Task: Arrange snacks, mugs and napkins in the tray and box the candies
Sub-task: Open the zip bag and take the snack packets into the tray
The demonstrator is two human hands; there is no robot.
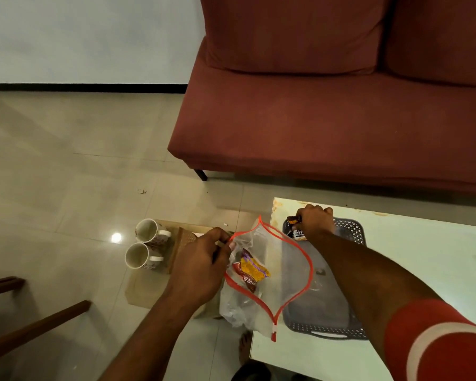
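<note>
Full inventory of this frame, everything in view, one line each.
zip bag: 1, clear with red zip, open, over the table's left edge
bagged packets: at least 2, yellow and red, inside the zip bag
tray: 1, dark grey, perforated, on the table
peanut packet: 1, dark with white label, tray's far left corner
mugs: 2, white, patterned, on the brown sheet
brown sheet: 1, on the floor
table: 1, pale, bottom right
sofa: 1, maroon, behind the table
left hand: pinches the zip bag's rim
right hand: grips a dark packet at the tray's far corner
</note>
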